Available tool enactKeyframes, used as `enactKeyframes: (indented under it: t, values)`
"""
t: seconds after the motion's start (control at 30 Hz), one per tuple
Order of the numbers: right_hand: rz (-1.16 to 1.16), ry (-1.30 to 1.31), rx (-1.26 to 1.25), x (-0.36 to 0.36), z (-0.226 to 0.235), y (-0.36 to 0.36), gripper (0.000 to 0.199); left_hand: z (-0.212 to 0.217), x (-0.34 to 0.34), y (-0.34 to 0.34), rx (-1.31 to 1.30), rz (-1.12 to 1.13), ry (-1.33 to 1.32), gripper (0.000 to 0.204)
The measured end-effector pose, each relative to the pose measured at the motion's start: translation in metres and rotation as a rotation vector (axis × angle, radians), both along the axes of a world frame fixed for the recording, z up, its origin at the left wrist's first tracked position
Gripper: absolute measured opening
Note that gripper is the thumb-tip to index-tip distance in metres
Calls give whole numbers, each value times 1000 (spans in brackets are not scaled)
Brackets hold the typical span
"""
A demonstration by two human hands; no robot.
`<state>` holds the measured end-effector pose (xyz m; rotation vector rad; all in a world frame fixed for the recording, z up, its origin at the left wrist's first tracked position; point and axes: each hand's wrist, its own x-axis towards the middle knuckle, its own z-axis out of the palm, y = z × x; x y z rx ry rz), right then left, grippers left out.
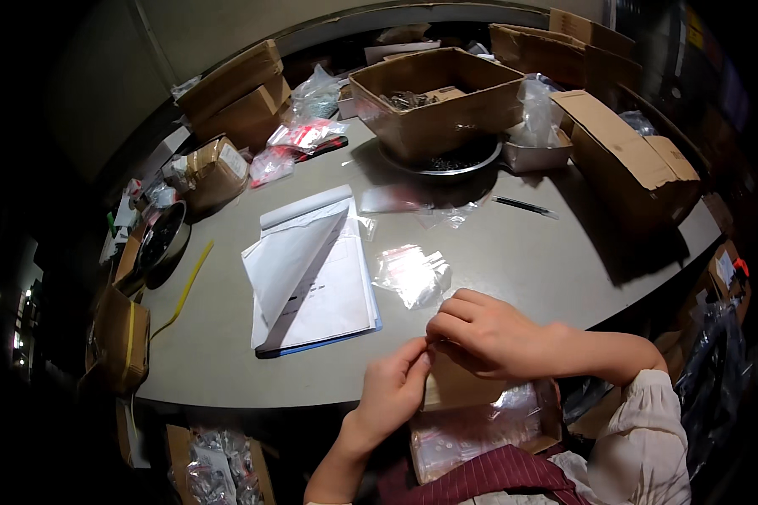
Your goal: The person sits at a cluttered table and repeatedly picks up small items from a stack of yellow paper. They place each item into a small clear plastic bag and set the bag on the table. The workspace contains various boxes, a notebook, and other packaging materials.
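My left hand (pixel 389 383) and my right hand (pixel 495 335) meet at the table's near edge, fingertips pinched together. Whatever sits between them is hidden or too small to name. Just beneath is an open cardboard box (pixel 550 425) at my lap, holding clear plastic bags (pixel 480 431). Beyond my fingers, a small pile of clear zip bags (pixel 413 273) lies on the table. Left of that pile rests a clipboard (pixel 377 323) with white sheets (pixel 333 286), the top one curling over.
On the grey table (pixel 215 353), a large cardboard box (pixel 446 101) with metal parts stands over a metal bowl (pixel 455 172). A pen (pixel 522 207) lies to its right. More boxes (pixel 640 160) line the far and right edges. A yellow strap (pixel 189 284) lies left.
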<state>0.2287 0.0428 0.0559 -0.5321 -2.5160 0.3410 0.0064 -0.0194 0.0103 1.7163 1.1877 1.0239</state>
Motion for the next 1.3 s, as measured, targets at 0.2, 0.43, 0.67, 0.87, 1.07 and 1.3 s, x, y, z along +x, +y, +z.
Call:
enactKeyframes:
  t: [0.2, 0.43, 0.67, 0.87, 1.07, 1.3]
  values:
    - [-43, -148, 221, -12, -7, -3, 40, -17, -11, 9, -135, 0, -150, 26]
    - [2, -41, 200, -10, -7, 20, 21, -5, -25, 25, -310, 35, -216, 23]
    - [-270, -27, -577, -10, -40, 113, 18, -2, -18, 16, 42, 145, 30, 17]
    - [-242, -106, -439, -28, -45, 113, 20, -10, -19, 23, 485, 174, 234, 11]
    - [-136, 40, -643, -29, -46, 114, 21, -16, -12, 23, 504, 122, 321, 10]
    - [-256, -274, -244, -46, -42, 93, 31, -14, -8, 26, 560, 99, 315, 9]
